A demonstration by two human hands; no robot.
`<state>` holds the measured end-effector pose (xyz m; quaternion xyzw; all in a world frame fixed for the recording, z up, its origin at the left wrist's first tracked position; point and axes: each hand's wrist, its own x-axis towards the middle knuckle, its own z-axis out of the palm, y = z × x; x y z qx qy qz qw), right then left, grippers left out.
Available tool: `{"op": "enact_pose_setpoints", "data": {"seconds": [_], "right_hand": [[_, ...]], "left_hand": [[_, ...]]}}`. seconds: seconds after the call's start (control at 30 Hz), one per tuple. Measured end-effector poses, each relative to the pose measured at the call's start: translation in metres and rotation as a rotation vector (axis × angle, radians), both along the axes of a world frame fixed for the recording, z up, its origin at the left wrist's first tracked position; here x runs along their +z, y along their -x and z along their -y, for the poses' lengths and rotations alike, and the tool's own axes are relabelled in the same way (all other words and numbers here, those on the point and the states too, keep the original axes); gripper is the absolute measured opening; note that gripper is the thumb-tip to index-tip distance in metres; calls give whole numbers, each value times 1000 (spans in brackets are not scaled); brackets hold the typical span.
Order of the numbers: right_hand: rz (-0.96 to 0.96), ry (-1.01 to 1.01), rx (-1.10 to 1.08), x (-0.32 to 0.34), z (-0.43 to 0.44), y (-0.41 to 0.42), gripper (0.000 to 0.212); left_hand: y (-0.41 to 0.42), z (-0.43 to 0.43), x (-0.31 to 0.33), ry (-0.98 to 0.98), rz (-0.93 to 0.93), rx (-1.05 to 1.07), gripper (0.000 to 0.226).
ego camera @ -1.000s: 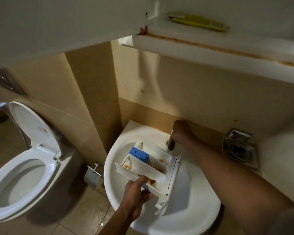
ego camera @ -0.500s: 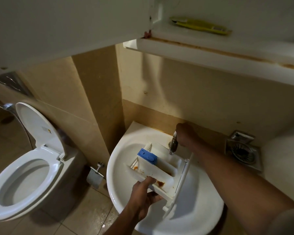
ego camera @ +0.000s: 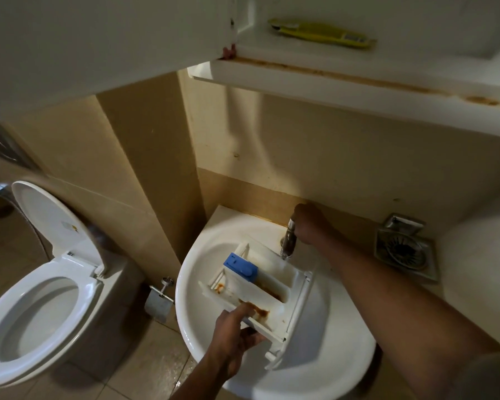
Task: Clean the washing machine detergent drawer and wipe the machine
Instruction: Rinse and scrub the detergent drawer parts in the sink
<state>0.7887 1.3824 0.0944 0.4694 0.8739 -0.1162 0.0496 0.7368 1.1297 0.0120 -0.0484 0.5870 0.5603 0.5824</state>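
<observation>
The white detergent drawer [ego camera: 272, 287], with a blue cap [ego camera: 241, 266] and brown residue in its compartments, lies tilted over the white sink basin [ego camera: 329, 350]. My left hand [ego camera: 234, 339] grips the drawer's near edge, thumb on top beside a brown stain. My right hand [ego camera: 311, 225] is curled round the handle of the metal tap [ego camera: 288, 244] at the back of the basin. The tap's spout hangs just above the drawer's far end. I cannot tell whether water is running.
A white toilet [ego camera: 38, 310] with its lid up stands at the left, a paper holder [ego camera: 159, 301] between it and the sink. A metal floor drain cover [ego camera: 404, 249] sits at the right. Overhead, a white shelf [ego camera: 344, 82] carries a yellow-green object [ego camera: 321, 33].
The view has shifted slightly. My left hand has brought the drawer further under the tap. My right hand stays on the tap handle.
</observation>
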Motion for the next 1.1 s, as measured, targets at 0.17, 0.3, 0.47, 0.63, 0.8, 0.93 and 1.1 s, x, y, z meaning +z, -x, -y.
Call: {"op": "enact_pose_setpoints", "data": {"seconds": [0.17, 0.3, 0.47, 0.63, 0.8, 0.93, 1.1], "right_hand": [[-275, 154, -112, -15, 7, -26, 30], [-327, 478, -367, -38, 44, -77, 63], [-333, 842, -482, -51, 88, -114, 42], [-421, 872, -606, -65, 119, -131, 18], [-635, 1023, -814, -73, 161, -135, 23], [-744, 1053, -892, -74, 176, -133, 27], [-691, 1083, -862, -72, 183, -122, 47]], "left_hand": [[16, 0, -9, 25, -9, -85, 34], [31, 1, -13, 33, 14, -193, 37], [51, -11, -12, 69, -39, -414, 29], [69, -29, -22, 91, -89, -543, 38], [76, -55, -25, 68, -205, -691, 46], [80, -69, -16, 117, -329, -875, 48], [91, -88, -3, 203, -433, -1079, 51]]}}
